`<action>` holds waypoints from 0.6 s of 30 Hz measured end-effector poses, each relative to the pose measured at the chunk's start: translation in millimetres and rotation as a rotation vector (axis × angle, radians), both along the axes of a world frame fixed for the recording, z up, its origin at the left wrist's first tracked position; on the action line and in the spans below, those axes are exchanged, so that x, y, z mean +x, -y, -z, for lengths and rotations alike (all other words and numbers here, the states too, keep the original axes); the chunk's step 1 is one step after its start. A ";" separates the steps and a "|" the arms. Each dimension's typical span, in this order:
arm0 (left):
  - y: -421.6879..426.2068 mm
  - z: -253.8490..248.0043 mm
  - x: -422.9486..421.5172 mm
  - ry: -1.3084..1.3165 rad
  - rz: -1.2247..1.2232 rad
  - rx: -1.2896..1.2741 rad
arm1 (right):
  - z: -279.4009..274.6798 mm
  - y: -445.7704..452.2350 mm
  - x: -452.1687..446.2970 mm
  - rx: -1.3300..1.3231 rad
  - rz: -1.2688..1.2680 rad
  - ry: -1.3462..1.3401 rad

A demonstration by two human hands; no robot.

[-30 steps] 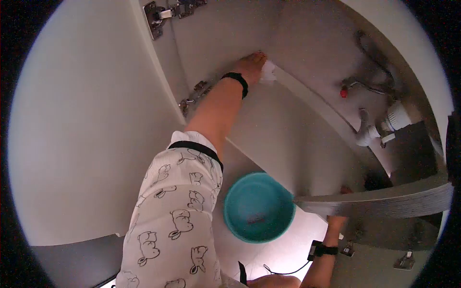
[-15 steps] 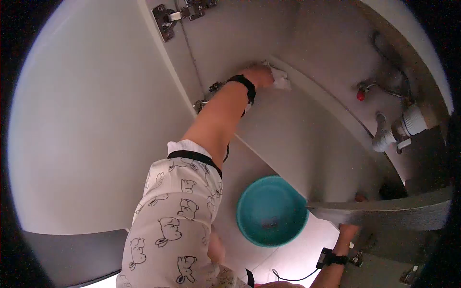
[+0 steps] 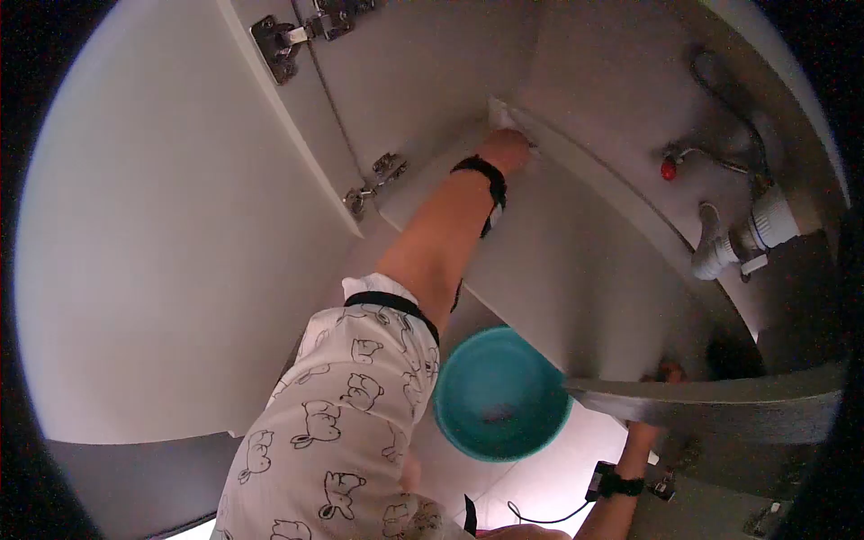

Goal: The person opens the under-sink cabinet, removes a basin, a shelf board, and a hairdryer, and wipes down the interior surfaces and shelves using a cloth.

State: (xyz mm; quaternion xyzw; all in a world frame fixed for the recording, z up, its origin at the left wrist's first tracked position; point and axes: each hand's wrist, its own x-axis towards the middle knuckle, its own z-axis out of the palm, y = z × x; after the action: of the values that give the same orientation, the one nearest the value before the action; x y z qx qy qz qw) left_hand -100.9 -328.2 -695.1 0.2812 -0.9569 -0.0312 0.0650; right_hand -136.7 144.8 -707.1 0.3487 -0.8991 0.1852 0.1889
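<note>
My left hand (image 3: 507,150) reaches deep into the cabinet, pressed down near the back corner of its floor panel (image 3: 558,243). A white cloth (image 3: 500,117) shows in small part past the fingers; most of it is hidden under the hand. The sleeve has a rabbit print, and a black strap circles the wrist. At lower right, my right hand (image 3: 644,436) is on the cabinet's front rail (image 3: 720,400), with fingertips showing over the inner side. The rail hides the middle of that hand.
A teal basin (image 3: 504,396) stands on the floor below the cabinet. The white cabinet door (image 3: 162,234) hangs open at left on metal hinges (image 3: 274,47). Inside at right are a drain pipe (image 3: 711,247), a hose and a red-handled valve (image 3: 669,168).
My left hand has shifted slightly right and down in view, and now covers more of the cloth. The view has shifted a little. My right hand stays at the rail.
</note>
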 end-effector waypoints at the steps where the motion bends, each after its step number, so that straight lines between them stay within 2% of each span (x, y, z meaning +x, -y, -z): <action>1: -9.4 -0.7 0.0 0.003 0.000 -0.003 | 13.0 -8.6 -9.3 0.011 -0.023 -0.004; 3: -28.3 2.1 -9.7 -0.021 0.121 0.114 | 32.2 -21.9 -20.7 0.028 -0.027 0.016; 5: -66.3 -1.7 -4.4 -0.193 0.144 0.027 | 44.6 -28.1 -23.3 0.046 -0.005 0.038; 7: -102.0 -23.1 -1.9 -0.182 0.117 0.352 | 48.9 -32.5 -22.8 0.054 0.005 0.051; 9: -124.3 -3.6 -34.6 0.005 0.221 0.101 | 50.5 -34.2 -23.4 0.060 0.007 0.051; 11: -148.9 4.7 -44.7 -0.146 0.293 0.116 | 50.5 -33.2 -25.6 0.058 0.003 0.045; 14: -174.8 10.5 -68.6 -0.078 0.396 0.098 | 50.2 -31.1 -26.1 0.058 -0.008 0.020; 16: -205.0 9.5 -78.9 -0.128 0.569 0.300 | 48.6 -30.4 -29.8 0.055 -0.012 0.000; 18: -235.9 43.5 -117.3 -0.241 0.481 0.704 | 47.1 -31.1 -33.8 0.060 -0.020 -0.044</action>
State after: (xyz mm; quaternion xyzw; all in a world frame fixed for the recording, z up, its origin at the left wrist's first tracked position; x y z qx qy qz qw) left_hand -218.2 -92.4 -738.6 0.0501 -0.9118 -0.4021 0.0670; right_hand -170.5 175.9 -754.2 0.3671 -0.8965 0.1522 0.1961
